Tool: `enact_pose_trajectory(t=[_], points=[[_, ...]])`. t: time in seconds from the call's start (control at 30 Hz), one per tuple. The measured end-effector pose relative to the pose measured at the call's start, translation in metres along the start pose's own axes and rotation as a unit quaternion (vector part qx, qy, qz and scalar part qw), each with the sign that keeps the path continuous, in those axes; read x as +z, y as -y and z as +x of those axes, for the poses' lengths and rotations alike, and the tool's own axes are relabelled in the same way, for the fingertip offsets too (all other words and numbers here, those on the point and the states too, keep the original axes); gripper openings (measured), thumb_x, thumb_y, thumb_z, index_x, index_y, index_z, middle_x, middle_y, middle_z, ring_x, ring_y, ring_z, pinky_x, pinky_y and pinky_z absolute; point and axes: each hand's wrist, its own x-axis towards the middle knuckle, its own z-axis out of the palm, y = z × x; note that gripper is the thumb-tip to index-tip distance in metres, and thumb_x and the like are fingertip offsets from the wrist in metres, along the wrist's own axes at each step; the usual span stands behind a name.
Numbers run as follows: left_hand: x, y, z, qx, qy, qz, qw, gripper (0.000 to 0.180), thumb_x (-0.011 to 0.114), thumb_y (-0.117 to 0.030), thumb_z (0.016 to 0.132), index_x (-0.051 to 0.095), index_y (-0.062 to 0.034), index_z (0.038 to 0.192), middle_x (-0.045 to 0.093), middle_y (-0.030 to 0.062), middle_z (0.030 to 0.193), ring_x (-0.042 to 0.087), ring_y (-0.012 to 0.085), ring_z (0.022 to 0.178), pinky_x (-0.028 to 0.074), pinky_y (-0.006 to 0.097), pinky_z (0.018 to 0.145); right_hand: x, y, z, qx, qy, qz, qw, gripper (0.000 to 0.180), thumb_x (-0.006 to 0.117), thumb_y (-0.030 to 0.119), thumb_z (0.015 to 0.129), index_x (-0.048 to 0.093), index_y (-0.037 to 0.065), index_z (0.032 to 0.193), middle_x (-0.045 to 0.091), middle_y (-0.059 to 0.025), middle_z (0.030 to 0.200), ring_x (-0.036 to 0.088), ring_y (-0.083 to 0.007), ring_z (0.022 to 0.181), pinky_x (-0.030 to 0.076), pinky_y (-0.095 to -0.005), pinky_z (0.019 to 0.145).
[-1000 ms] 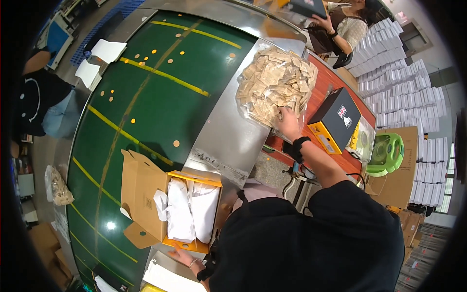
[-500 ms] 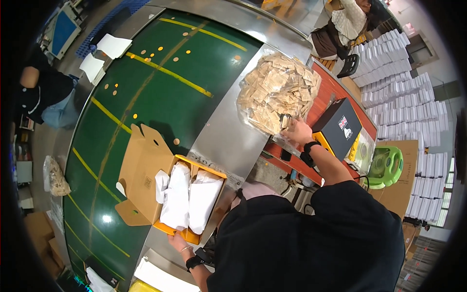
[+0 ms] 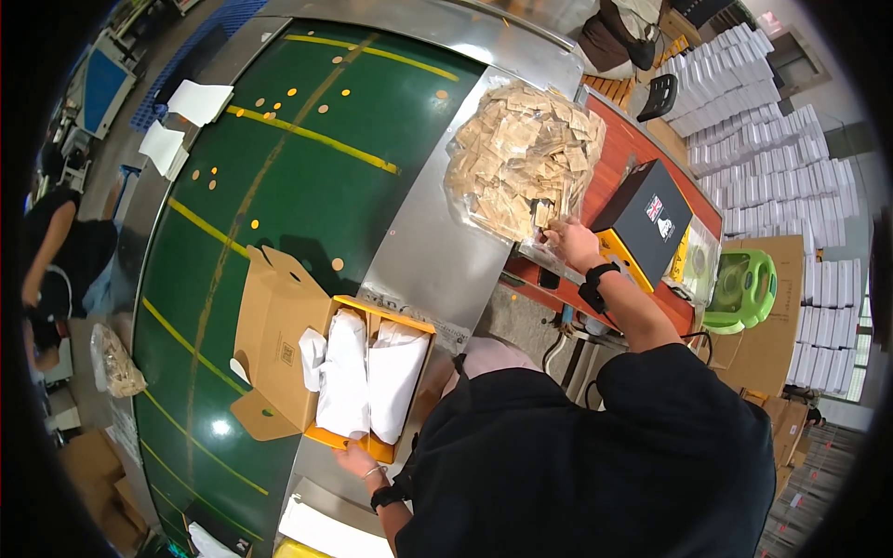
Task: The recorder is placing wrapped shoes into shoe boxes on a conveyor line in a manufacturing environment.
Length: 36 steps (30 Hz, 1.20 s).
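A wide green conveyor belt (image 3: 279,186) with yellow lines curves across in front of me, edged by a steel rim (image 3: 437,251). To my right stands a red desk (image 3: 642,158), and past it rise stacks of white boxes (image 3: 744,121). On the belt near me lies an open cardboard box (image 3: 288,344) with an orange inner edge, its brown lid folded back to the left. Two white wrapped bundles (image 3: 367,372) lie side by side inside it. Up on the steel rim, beside the red desk, rests a clear bag of small tan packets (image 3: 521,153). A black box (image 3: 646,219) with a yellow base stands on the red desk, just beside my right wrist. A green plastic thing (image 3: 744,284) sits further right on a brown carton.

My right hand (image 3: 569,244) reaches to the near edge of the bag and pinches one small packet (image 3: 541,216) between its fingertips. My left hand (image 3: 358,458) touches the near end of the cardboard box, fingers curled at its orange edge; I cannot tell whether it grips.
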Motion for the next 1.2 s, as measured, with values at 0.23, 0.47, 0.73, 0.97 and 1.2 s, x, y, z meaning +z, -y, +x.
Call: enact_pose_trajectory(t=[0.23, 0.47, 0.73, 0.97, 1.2], points=[[0.007, -0.009, -0.008, 0.016, -0.007, -0.041, 0.999, 0.036, 0.053, 0.004, 0.079, 0.050, 0.0114, 0.114, 0.059, 0.0175, 0.109, 0.058, 0.0267, 0.093, 0.045, 0.034, 0.085, 0.004, -0.008, -0.011, -0.039, -0.024, 0.033, 0.998, 0.037, 0.054, 0.041, 0.091, 0.060, 0.016, 0.117, 0.057, -0.0113, 0.110, 0.058, -0.0308, 0.102, 0.048, -0.0411, 0.084], [0.008, -0.009, -0.008, 0.015, -0.019, -0.054, 0.998, 0.034, 0.053, 0.003, 0.079, 0.051, 0.0109, 0.112, 0.060, 0.0169, 0.106, 0.057, 0.0261, 0.090, 0.044, 0.034, 0.085, -0.003, -0.022, -0.005, -0.126, 0.017, 0.114, 0.985, 0.032, 0.065, 0.033, 0.085, 0.065, 0.011, 0.108, 0.057, -0.0140, 0.111, 0.056, -0.0321, 0.104, 0.047, -0.0381, 0.087], [0.016, -0.019, -0.011, 0.005, -0.048, -0.072, 0.996, 0.032, 0.048, 0.002, 0.078, 0.052, 0.0102, 0.109, 0.060, 0.0167, 0.103, 0.057, 0.0255, 0.087, 0.045, 0.034, 0.083, 0.011, -0.027, 0.021, -0.197, -0.098, 0.129, 0.967, 0.015, 0.067, 0.019, 0.080, 0.071, 0.008, 0.089, 0.058, -0.0148, 0.115, 0.056, -0.0299, 0.105, 0.047, -0.0379, 0.085], [0.008, 0.013, 0.005, 0.062, -0.009, -0.090, 0.994, 0.035, 0.049, 0.002, 0.075, 0.054, 0.0064, 0.110, 0.062, 0.0125, 0.095, 0.057, 0.0218, 0.084, 0.047, 0.034, 0.077, -0.013, 0.131, 0.020, -0.226, 0.077, 0.418, 0.876, 0.025, 0.060, 0.023, 0.090, 0.068, 0.000, 0.088, 0.067, -0.0072, 0.078, 0.060, -0.0102, 0.069, 0.048, -0.0265, 0.065], [-0.010, 0.001, 0.013, -0.005, 0.024, 0.002, 1.000, 0.039, 0.051, -0.001, 0.080, 0.051, 0.0037, 0.119, 0.062, 0.0141, 0.098, 0.060, 0.0229, 0.084, 0.047, 0.032, 0.075, 0.034, 0.309, -0.027, -0.280, 0.378, 0.423, 0.775, 0.040, 0.055, 0.039, 0.093, 0.062, 0.003, 0.109, 0.062, -0.0052, 0.103, 0.054, -0.0114, 0.096, 0.042, -0.0303, 0.086]])
